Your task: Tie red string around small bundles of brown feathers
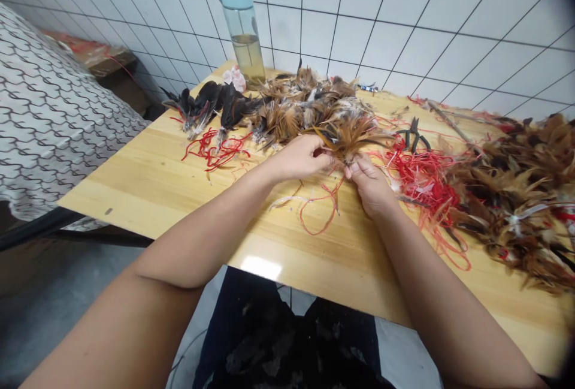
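A bundle of brown feathers [348, 135] lies at the middle of the wooden table [148, 179]. My left hand [299, 158] is closed around the bundle's base from the left. My right hand [371, 184] pinches the same base from the right, fingers pressed together. A loose red string [320, 212] trails on the table below both hands. More brown feathers [300, 110] are heaped just behind the bundle.
Black feathers [204, 106] and red string [213, 152] lie at the left. A water bottle [242, 23] stands at the back by the tiled wall. Pliers [414, 134] rest near a red string tangle [422, 179]. A large feather pile [516, 191] fills the right.
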Action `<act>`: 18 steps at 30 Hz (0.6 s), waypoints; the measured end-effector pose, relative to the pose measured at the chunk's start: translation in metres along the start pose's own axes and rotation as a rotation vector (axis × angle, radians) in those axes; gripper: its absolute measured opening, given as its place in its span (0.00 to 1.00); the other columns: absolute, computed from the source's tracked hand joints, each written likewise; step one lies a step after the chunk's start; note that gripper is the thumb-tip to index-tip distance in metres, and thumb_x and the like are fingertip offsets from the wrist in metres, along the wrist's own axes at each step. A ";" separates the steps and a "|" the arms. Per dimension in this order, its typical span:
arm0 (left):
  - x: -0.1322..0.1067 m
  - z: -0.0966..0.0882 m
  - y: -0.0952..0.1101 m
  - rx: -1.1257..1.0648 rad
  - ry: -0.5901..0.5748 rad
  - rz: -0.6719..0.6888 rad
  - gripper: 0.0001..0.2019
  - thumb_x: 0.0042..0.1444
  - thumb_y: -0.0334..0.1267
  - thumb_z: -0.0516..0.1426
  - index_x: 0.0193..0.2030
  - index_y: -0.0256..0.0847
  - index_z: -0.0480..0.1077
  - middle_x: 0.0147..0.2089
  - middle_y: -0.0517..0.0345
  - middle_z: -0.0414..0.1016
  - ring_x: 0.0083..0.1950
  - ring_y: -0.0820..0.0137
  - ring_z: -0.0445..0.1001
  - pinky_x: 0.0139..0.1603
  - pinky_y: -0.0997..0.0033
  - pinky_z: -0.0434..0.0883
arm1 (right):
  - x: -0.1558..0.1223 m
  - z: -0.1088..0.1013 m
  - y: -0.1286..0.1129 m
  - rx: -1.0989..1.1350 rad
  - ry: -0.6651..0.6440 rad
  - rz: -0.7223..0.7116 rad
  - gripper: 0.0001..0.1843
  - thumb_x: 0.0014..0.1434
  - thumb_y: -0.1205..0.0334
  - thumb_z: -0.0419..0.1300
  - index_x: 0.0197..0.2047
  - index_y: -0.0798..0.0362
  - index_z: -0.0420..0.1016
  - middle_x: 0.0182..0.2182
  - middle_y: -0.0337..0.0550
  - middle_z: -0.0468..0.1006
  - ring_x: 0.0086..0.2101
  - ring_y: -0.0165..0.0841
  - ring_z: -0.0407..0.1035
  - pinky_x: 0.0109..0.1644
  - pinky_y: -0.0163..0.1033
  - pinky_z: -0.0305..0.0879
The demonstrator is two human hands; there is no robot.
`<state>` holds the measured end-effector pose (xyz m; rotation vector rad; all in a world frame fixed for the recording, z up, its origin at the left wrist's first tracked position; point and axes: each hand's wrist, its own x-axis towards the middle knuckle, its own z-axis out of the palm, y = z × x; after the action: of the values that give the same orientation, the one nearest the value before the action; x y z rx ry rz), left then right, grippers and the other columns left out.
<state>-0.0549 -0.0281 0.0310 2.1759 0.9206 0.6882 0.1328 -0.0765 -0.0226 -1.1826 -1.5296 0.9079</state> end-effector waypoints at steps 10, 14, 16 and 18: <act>-0.001 0.007 -0.003 -0.086 0.111 -0.063 0.05 0.55 0.36 0.53 0.32 0.37 0.67 0.29 0.60 0.73 0.30 0.75 0.68 0.34 0.74 0.64 | 0.004 -0.004 0.002 0.368 0.093 0.215 0.23 0.50 0.41 0.65 0.25 0.51 0.64 0.25 0.37 0.70 0.23 0.25 0.61 0.25 0.32 0.55; -0.003 0.005 0.001 -0.017 0.098 -0.042 0.04 0.56 0.35 0.52 0.33 0.38 0.65 0.29 0.62 0.73 0.30 0.75 0.67 0.34 0.74 0.62 | 0.006 -0.006 0.003 0.350 0.189 0.255 0.24 0.53 0.43 0.63 0.24 0.51 0.60 0.27 0.36 0.70 0.20 0.22 0.59 0.21 0.31 0.51; -0.004 0.004 0.005 0.068 0.054 -0.031 0.03 0.55 0.34 0.53 0.33 0.38 0.65 0.28 0.63 0.71 0.29 0.75 0.66 0.32 0.74 0.60 | 0.007 -0.006 0.005 0.283 0.242 0.282 0.23 0.56 0.43 0.61 0.24 0.51 0.59 0.27 0.36 0.70 0.19 0.22 0.58 0.21 0.31 0.51; -0.006 0.006 0.008 0.152 -0.001 -0.003 0.03 0.54 0.34 0.53 0.32 0.38 0.66 0.27 0.63 0.69 0.29 0.75 0.64 0.32 0.74 0.59 | 0.007 -0.006 0.008 0.152 0.277 0.301 0.21 0.59 0.45 0.57 0.24 0.50 0.60 0.23 0.36 0.68 0.18 0.24 0.56 0.22 0.33 0.51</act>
<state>-0.0510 -0.0390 0.0320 2.3063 1.0042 0.6338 0.1401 -0.0679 -0.0266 -1.3855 -1.0612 0.9902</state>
